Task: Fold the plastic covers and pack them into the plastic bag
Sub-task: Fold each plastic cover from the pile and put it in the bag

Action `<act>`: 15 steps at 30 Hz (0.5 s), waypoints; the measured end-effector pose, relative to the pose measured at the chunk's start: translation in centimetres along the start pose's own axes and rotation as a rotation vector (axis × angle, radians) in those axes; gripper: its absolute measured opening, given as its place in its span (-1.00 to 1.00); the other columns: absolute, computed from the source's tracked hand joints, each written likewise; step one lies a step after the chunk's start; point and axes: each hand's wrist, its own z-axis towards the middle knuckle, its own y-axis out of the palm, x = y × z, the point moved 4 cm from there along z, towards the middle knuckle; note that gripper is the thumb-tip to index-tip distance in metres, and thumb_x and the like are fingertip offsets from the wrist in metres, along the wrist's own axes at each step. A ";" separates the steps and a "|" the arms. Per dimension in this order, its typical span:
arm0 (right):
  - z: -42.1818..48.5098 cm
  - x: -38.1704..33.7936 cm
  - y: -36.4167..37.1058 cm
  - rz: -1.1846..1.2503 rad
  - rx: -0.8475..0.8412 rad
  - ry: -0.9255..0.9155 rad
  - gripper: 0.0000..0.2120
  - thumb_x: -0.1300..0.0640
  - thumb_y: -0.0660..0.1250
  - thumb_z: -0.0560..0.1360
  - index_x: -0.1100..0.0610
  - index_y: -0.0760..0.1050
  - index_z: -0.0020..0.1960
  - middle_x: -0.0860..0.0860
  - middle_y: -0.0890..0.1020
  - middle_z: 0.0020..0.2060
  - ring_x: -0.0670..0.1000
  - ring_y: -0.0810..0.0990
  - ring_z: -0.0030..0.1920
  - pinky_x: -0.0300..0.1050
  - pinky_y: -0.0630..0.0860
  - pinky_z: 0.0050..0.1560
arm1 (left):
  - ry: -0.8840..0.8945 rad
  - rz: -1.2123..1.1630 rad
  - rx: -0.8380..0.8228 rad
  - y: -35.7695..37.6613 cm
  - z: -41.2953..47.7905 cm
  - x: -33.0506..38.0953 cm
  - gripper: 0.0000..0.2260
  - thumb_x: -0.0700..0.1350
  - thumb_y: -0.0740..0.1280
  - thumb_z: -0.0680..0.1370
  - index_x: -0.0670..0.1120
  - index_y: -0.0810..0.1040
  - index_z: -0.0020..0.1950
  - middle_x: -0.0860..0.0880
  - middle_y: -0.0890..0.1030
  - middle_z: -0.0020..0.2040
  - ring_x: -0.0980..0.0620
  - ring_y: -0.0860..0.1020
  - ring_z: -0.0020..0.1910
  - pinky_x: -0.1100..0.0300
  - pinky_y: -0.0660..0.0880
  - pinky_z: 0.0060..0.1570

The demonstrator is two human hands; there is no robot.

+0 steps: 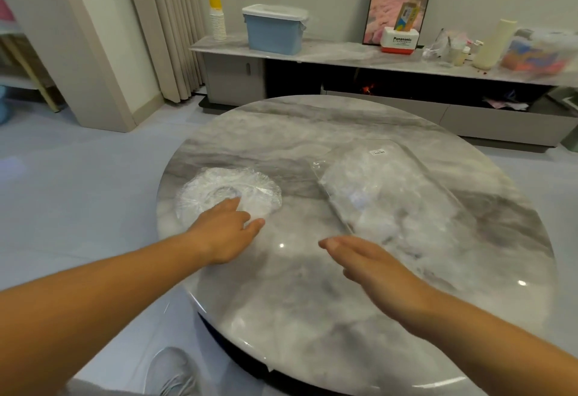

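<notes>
Round grey marble-patterned table (297, 302) seen from above. Clear, crinkled round plastic cover (219, 189) is laid flat at the table's 9 o'clock. Clear rectangular plastic bag (391, 195), white-labelled and filled with crumpled clear plastic, is laid at 3 o'clock, well apart from the cover. Left hand (223, 233) is rested on the cover's 6 o'clock edge, fingers straight, thumb spread aside. Right hand (366, 261) is held near the bag's 7 o'clock corner, fingers straight and pressed together; contact with the table cannot be told.
</notes>
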 end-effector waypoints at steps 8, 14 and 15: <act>3.6 3.5 -1.1 -0.419 0.077 0.014 -0.32 -0.41 0.05 0.51 -0.20 0.18 0.58 -0.26 0.11 0.59 -0.20 0.03 0.58 -0.14 0.01 0.58 | 0.082 0.066 0.071 0.8 0.6 -1.0 -0.53 0.24 0.02 0.67 -0.09 0.54 0.08 -0.08 0.38 0.50 -0.05 0.30 0.50 0.06 0.23 0.46; 3.4 4.9 -2.5 -0.509 0.136 -0.012 -0.34 -0.34 0.06 0.53 -0.12 0.24 0.57 -0.20 0.16 0.59 -0.17 0.10 0.58 -0.17 0.07 0.56 | 0.193 0.124 0.228 0.6 -1.0 0.1 -0.28 0.33 -0.13 0.62 -0.09 0.04 0.65 -0.01 -0.05 0.66 0.04 -0.08 0.63 0.14 -0.06 0.58; 3.2 4.9 -2.6 -0.510 0.147 -0.038 -0.35 -0.35 0.07 0.52 -0.13 0.27 0.55 -0.21 0.19 0.58 -0.18 0.13 0.57 -0.18 0.10 0.54 | 0.231 0.137 0.252 0.4 -1.6 0.9 -0.23 0.36 -0.22 0.57 -0.08 -0.03 0.66 0.01 -0.11 0.66 0.07 -0.14 0.63 0.16 -0.11 0.58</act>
